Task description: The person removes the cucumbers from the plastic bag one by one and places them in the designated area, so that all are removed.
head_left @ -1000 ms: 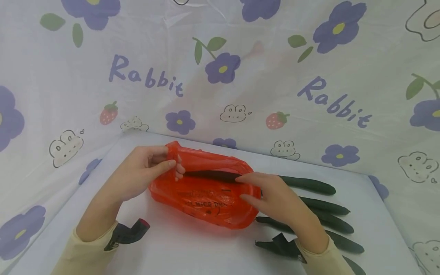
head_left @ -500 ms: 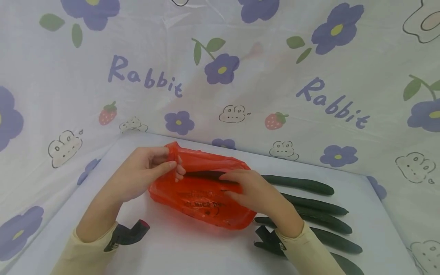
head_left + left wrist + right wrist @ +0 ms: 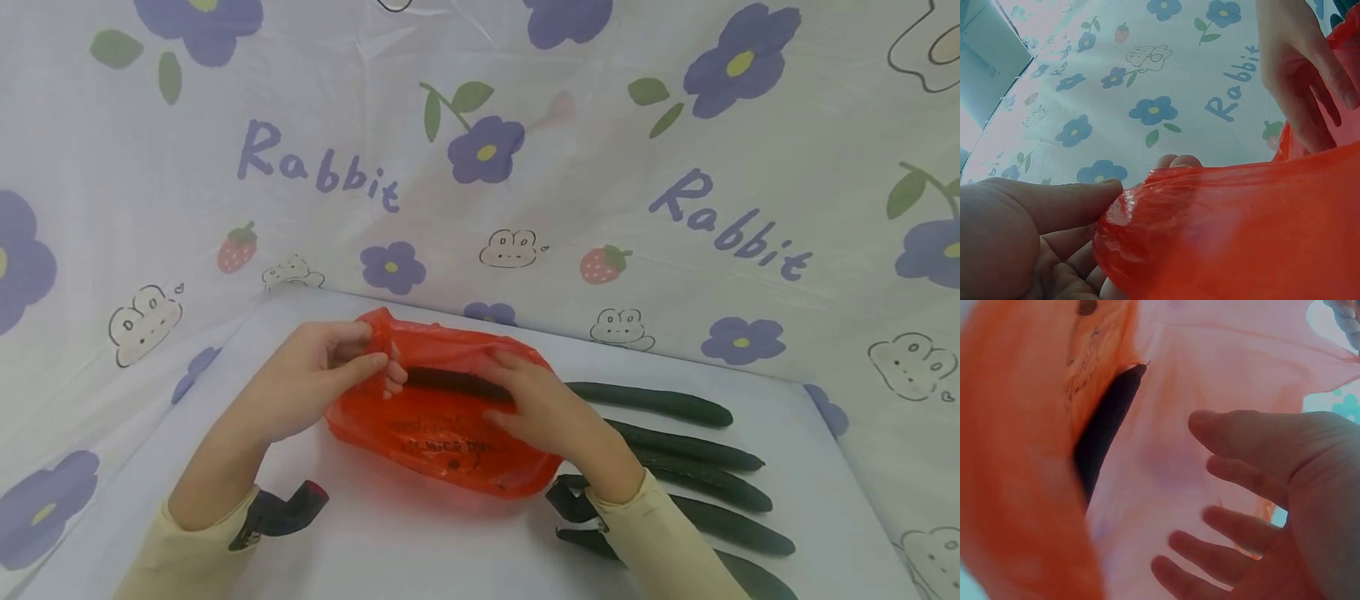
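Observation:
A translucent red plastic bag (image 3: 450, 467) lies on its side with its mouth held apart, and dark print shows on its front. My left hand (image 3: 318, 375) pinches the left edge of that mouth between thumb and fingers; the left wrist view shows the thumb pressing the gathered film. Inside the bag rests a dark green cucumber (image 3: 450, 381), its tip visible in the right wrist view. My right hand (image 3: 551, 412) reaches into the mouth from the right. Its fingers (image 3: 1210, 550) are spread and hold nothing, near the bag's pale inner wall.
Several loose cucumbers (image 3: 720, 483) lie side by side on the white tabletop (image 3: 375, 550), right of the bag and partly under my right forearm. A printed cloth (image 3: 562, 192) with flowers and rabbits hangs behind the table. Each sleeve carries a dark wrist camera (image 3: 288, 510).
My right hand has moved left from the bag's right rim into its mouth, its fingertips now higher, by the back wall. The left hand keeps its hold in the same spot.

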The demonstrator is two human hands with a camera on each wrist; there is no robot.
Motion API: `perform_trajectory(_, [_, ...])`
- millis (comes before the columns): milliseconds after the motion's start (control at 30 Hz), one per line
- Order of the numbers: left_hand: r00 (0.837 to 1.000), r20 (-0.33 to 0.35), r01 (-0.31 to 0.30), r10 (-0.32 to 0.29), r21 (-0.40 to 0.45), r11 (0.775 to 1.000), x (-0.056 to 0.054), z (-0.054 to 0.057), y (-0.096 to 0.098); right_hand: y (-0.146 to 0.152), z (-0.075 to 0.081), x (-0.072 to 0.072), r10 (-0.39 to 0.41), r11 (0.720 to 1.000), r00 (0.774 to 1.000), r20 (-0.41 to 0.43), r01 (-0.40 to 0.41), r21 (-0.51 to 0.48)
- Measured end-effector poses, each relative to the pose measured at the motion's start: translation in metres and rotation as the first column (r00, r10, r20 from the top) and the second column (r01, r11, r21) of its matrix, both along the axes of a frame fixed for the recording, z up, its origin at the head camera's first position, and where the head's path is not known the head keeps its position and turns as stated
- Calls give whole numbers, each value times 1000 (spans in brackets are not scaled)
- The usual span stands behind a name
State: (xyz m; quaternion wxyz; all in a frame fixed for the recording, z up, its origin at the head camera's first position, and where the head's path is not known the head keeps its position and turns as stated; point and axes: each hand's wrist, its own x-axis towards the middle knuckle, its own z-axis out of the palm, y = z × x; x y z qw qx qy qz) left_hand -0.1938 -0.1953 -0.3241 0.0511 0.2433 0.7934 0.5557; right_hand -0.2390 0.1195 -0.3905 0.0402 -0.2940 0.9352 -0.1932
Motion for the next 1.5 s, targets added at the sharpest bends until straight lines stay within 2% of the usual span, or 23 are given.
perform_trajectory(133, [1000, 12, 20, -20, 31, 999, 0, 0, 0, -1, -2, -1, -35, 999, 999, 7, 35, 24])
perform_trajectory(300, [1000, 10, 22, -22, 32, 999, -1, -1, 0, -7, -7, -7, -7, 998, 1000, 28, 5, 60])
perform_trajectory(567, [1000, 6, 24, -24, 21, 999, -3, -3, 2, -21, -20, -27, 17, 998, 1000, -4, -17, 63])
perform_trajectory(800, [999, -10, 34, -34, 6, 999, -3, -4, 3, -28, -29, -35, -41, 995, 999, 11, 40, 91])
perform_trajectory(1133, [999, -28, 19, -20, -27, 999, -4, -7, 6, -25, -42, -39, -113, 992, 993, -18, 114, 53])
perform_trajectory(1367, [1000, -20, 16, -16, -41, 999, -3, -7, 9, -19, -53, -37, -119, 991, 992, -38, 116, -63])
perform_trajectory(1500, [1000, -13, 20, -21, -48, 999, -4, -8, 9, -16, -58, -35, -140, 987, 989, -55, 135, -83])
